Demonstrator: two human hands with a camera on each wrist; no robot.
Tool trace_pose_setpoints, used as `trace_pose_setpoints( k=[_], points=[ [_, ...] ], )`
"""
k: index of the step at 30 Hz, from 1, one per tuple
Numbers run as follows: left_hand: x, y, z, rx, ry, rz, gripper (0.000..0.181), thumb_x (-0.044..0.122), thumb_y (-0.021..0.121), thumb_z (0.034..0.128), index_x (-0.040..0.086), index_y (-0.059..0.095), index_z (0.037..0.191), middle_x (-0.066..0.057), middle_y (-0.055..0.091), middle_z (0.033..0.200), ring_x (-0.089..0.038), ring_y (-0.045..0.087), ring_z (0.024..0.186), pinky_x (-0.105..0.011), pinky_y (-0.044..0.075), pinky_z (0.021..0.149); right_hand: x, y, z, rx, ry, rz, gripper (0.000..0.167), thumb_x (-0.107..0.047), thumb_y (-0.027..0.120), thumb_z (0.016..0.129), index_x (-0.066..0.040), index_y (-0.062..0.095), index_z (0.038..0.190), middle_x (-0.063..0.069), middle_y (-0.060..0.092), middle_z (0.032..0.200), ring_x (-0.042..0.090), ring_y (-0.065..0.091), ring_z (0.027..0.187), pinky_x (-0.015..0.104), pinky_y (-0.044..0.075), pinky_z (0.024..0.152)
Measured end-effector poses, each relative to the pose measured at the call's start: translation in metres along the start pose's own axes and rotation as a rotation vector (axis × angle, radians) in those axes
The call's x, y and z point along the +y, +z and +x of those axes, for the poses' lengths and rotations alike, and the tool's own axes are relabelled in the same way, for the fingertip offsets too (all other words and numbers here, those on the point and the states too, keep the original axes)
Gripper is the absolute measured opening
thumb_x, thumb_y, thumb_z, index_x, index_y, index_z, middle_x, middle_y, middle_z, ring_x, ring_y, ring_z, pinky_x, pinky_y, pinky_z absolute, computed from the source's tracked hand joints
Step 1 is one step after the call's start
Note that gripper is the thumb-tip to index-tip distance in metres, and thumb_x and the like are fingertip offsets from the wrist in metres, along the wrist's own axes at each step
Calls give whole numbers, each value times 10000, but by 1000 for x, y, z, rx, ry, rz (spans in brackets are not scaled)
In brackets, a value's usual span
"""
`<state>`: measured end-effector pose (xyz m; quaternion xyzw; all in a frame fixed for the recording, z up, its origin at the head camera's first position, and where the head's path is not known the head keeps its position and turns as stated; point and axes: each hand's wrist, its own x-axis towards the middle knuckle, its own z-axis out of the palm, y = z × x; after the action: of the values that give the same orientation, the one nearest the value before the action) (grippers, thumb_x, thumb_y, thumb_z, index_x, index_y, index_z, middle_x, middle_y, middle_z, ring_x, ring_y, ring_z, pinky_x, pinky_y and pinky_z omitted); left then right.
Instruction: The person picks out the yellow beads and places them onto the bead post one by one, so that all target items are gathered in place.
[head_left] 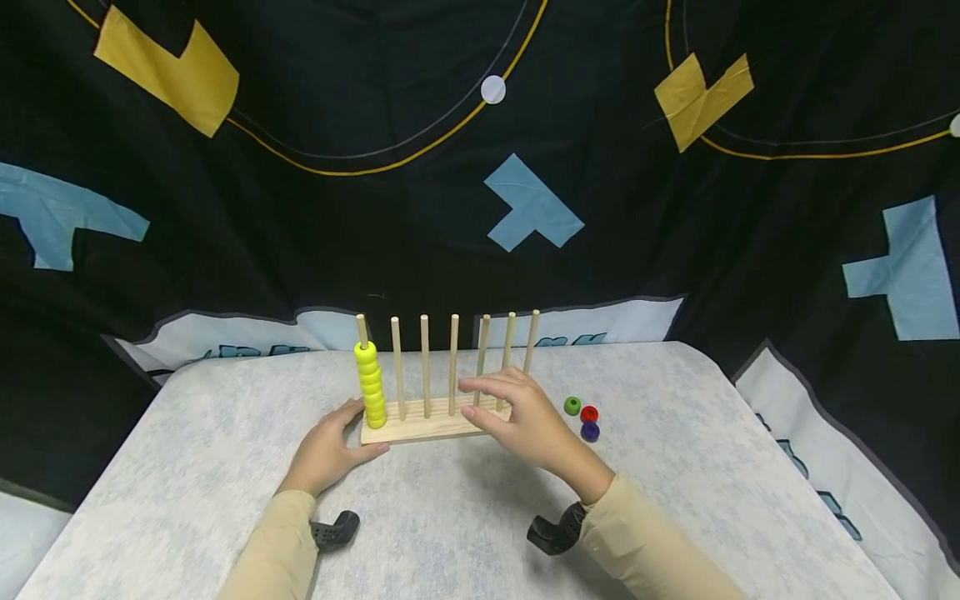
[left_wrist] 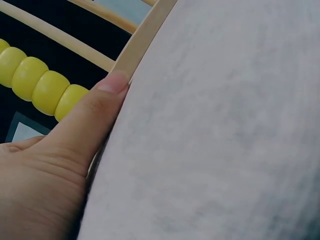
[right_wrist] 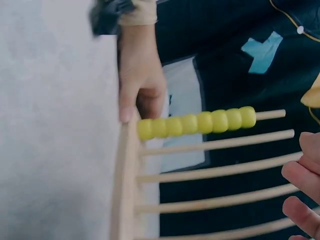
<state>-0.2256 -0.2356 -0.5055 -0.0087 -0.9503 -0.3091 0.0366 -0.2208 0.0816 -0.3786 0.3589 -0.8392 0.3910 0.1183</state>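
Note:
A wooden peg rack (head_left: 420, 430) stands on the table, with several upright dowels along its base. Yellow beads (head_left: 371, 385) are stacked on its leftmost peg, whose bare tip shows above them. My left hand (head_left: 324, 450) holds the left end of the base; the thumb (left_wrist: 95, 107) lies along the front edge, the other fingers reach behind. In front of the right-hand pegs is my right hand (head_left: 525, 421), thumb and fingers apart, nothing visible between them. Its fingers (right_wrist: 302, 175) also show at the right edge of the right wrist view.
To the right of the rack lie a green bead (head_left: 572, 406), a red bead (head_left: 589, 414) and a purple bead (head_left: 590, 432), close together. A pale mottled cloth covers the table (head_left: 420, 533). Behind it hangs a black curtain (head_left: 360, 233) with blue and yellow shapes.

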Motion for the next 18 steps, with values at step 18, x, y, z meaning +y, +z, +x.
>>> trace_pose_setpoints(
  k=[18],
  points=[
    [10, -9, -14, 38, -9, 53, 1112, 653, 700, 808, -20, 224, 1554, -279, 197, 1620, -509, 82, 1505, -692, 104, 1202, 31, -18, -52, 33, 224, -263, 403, -380, 681, 937, -213, 658, 1303, -83, 661, 1295, 122, 581, 1150, 369, 530, 909]
  ],
)
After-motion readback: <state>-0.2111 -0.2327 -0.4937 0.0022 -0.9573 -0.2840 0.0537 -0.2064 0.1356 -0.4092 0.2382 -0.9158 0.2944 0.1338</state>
